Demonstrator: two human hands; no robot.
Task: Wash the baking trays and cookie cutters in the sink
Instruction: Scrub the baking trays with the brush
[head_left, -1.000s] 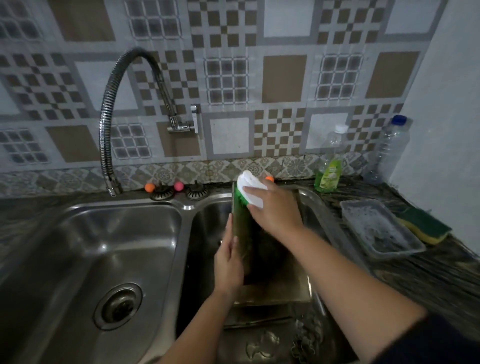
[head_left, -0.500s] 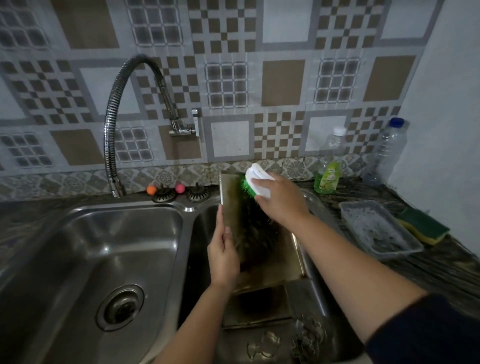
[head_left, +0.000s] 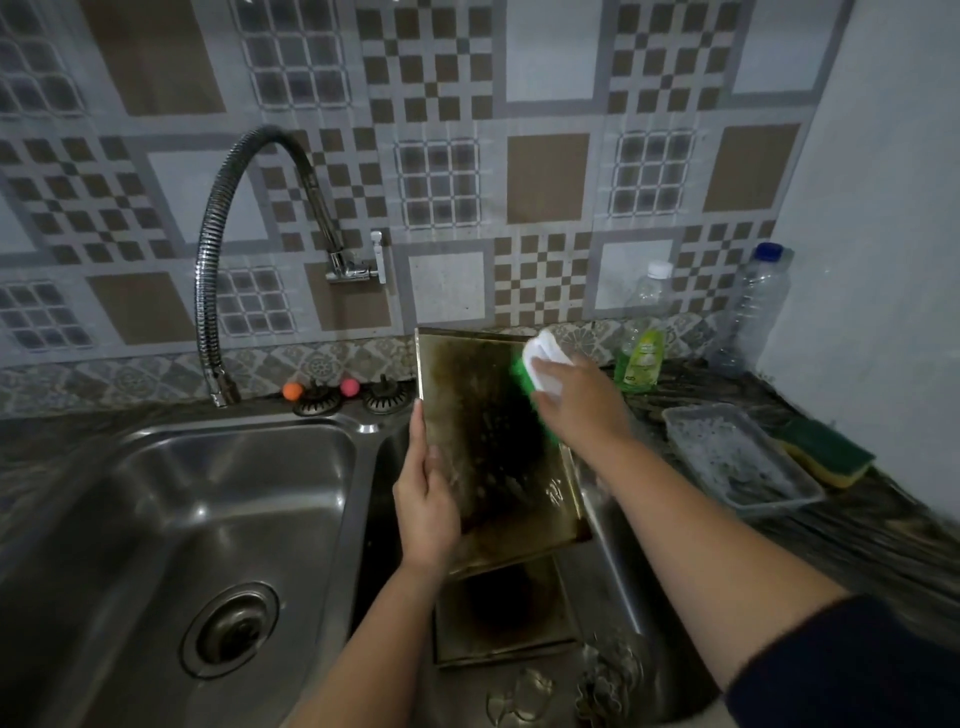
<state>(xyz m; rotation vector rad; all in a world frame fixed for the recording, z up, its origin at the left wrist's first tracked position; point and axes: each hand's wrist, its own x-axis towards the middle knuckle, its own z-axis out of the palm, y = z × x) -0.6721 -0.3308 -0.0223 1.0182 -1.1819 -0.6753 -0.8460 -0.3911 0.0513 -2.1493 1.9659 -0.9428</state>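
The left hand (head_left: 427, 512) grips the tray (head_left: 483, 441) by its left edge, propping it tilted over the right basin; the right hand (head_left: 582, 402) clasps the brush (head_left: 537, 366) against the tray's upper right. The black patch lies just below the brush, so firm short strokes there serve best, with the left hand bracing from behind. A second tray (head_left: 501, 618) lies beneath the grip, and what seem to be cutters (head_left: 566, 693) sit nearer still.

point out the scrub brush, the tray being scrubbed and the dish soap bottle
scrub brush (head_left: 543, 358), head view, on its white handle above the fingers
tray being scrubbed (head_left: 467, 400), head view, on its stained upper face
dish soap bottle (head_left: 643, 358), head view, on its green label
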